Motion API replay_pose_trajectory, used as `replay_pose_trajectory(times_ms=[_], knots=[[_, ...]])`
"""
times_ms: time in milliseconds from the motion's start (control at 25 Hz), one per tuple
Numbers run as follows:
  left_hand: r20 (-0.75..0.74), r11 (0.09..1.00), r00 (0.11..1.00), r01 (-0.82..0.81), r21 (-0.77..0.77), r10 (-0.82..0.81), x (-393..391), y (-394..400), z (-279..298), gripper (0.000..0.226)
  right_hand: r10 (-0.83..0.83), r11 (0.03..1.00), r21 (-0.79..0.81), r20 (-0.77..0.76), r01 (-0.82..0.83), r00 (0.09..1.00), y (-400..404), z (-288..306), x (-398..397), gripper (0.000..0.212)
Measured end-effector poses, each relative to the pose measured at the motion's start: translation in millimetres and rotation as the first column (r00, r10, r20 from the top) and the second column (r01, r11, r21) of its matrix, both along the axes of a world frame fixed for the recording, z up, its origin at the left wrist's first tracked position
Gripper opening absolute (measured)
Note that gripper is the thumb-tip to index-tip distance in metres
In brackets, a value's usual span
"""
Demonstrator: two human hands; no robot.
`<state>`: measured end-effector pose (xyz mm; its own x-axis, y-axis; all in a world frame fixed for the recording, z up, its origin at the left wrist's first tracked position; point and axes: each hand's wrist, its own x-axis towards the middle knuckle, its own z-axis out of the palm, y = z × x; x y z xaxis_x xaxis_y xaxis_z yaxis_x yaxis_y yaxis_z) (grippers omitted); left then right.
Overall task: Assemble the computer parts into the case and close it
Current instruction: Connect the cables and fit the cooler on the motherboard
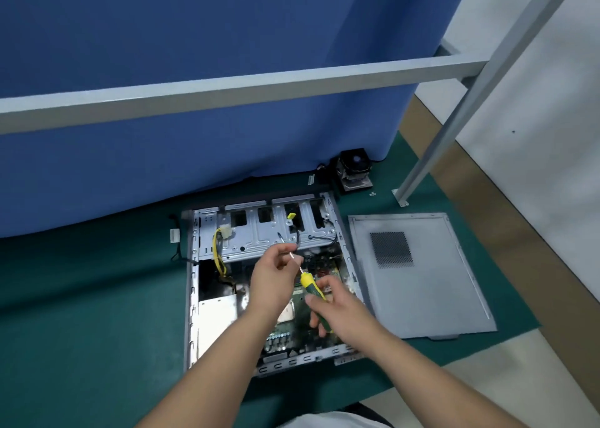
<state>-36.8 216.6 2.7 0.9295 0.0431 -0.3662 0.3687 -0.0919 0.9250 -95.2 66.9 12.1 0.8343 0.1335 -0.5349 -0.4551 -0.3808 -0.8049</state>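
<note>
An open grey computer case (191, 297) lies flat on a green mat, with a motherboard (285, 336) inside and a drive cage (259, 232) at its far end. My right hand (337, 314) grips the yellow-and-green handle of a screwdriver (311, 286) above the board. My left hand (276, 275) pinches the metal shaft near its tip. The case's grey side panel (422, 281) lies flat on the mat to the right of the case. A CPU cooler with a fan (354, 171) sits beyond the case's far right corner.
A blue cloth (194, 151) hangs behind the case. A grey metal frame bar (227, 93) crosses overhead, and its leg (422, 167) stands on the mat at the right. Small screws (372, 194) lie near the cooler. Yellow power cables (217, 252) loop inside the case.
</note>
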Motion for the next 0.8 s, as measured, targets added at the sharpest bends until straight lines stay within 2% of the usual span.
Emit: replay_pose_trajectory(times_ms=[80, 120, 240, 320, 400, 480, 560, 680, 800], knots=[[0.085, 0.994, 0.991, 0.099, 0.041, -0.102, 13, -11, 0, 0.019, 0.045, 0.997, -0.062, 0.079, -0.04, 0.996, -15, 0, 11, 0.012], [0.11, 0.988, 0.985, 0.125, 0.086, -0.134, 19, -11, -1, 0.022, 0.006, 0.998, -0.069, 0.113, 0.002, 0.994, -26, -1, 17, 0.015], [0.17, 0.932, 0.965, 0.133, 0.336, -0.199, 31, 2, -11, 0.032, -0.257, 0.954, -0.11, 0.175, 0.278, 0.95, -76, -10, 40, 0.022], [0.176, 0.79, 0.934, 0.152, 0.594, -0.312, 38, 17, -28, 0.039, -0.356, 0.897, -0.233, 0.127, 0.376, 0.926, -114, -29, 53, 0.028], [0.075, 0.562, 0.895, 0.21, 0.8, -0.44, 40, 33, -45, 0.046, -0.373, 0.866, -0.358, 0.002, 0.349, 0.928, -139, -57, 58, 0.036], [-0.035, 0.434, 0.869, 0.281, 0.856, -0.493, 38, 43, -57, 0.053, -0.336, 0.845, -0.478, -0.122, 0.241, 0.934, -151, -87, 59, 0.036], [-0.07, 0.394, 0.845, 0.318, 0.862, -0.531, 35, 49, -68, 0.058, -0.282, 0.82, -0.56, -0.216, 0.118, 0.935, -155, -109, 60, 0.027], [-0.07, 0.388, 0.829, 0.333, 0.859, -0.555, 35, 54, -73, 0.062, -0.23, 0.777, -0.63, -0.266, 0.012, 0.936, -149, -127, 63, 0.01], [-0.082, 0.403, 0.824, 0.358, 0.842, -0.56, 39, 58, -72, 0.063, -0.233, 0.763, -0.646, -0.238, 0.026, 0.943, -137, -133, 58, 0.021]])
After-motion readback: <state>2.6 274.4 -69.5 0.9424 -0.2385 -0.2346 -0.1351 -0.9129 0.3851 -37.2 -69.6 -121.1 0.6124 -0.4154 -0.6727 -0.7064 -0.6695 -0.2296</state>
